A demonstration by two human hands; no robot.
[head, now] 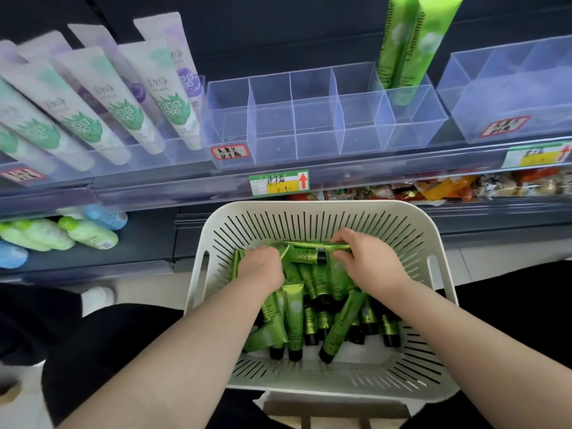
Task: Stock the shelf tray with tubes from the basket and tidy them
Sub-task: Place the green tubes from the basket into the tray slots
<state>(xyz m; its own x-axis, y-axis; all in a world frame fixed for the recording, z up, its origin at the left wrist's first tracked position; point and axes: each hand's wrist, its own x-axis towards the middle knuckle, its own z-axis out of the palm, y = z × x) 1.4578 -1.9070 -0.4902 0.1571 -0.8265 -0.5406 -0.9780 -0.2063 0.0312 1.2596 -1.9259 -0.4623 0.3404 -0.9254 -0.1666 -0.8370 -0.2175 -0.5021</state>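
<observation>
We see the green tubes (294, 317) lying in a heap inside the basket (322, 209), pointing every which way; each one is shiny bright green, flat at one end and round at the other, with a small black cap and pale writing down its side; the basket is white plastic, with rounded corners and thin slots cut all over its walls; our right hand (368, 261) pinches a crosswise tube (309, 245) by the far wall of the basket; our left hand (260, 267) is in the basket's left side, fingers curled down among the tubes; we cannot tell if it grips one; beyond the basket sits the shelf tray (272, 144), clear hard plastic cut into square boxes; two tall green tubes (396, 48) stand upright in its box beyond and right of the basket; beyond and left of the basket lean white tubes (123, 103) with green and purple pictures.
</observation>
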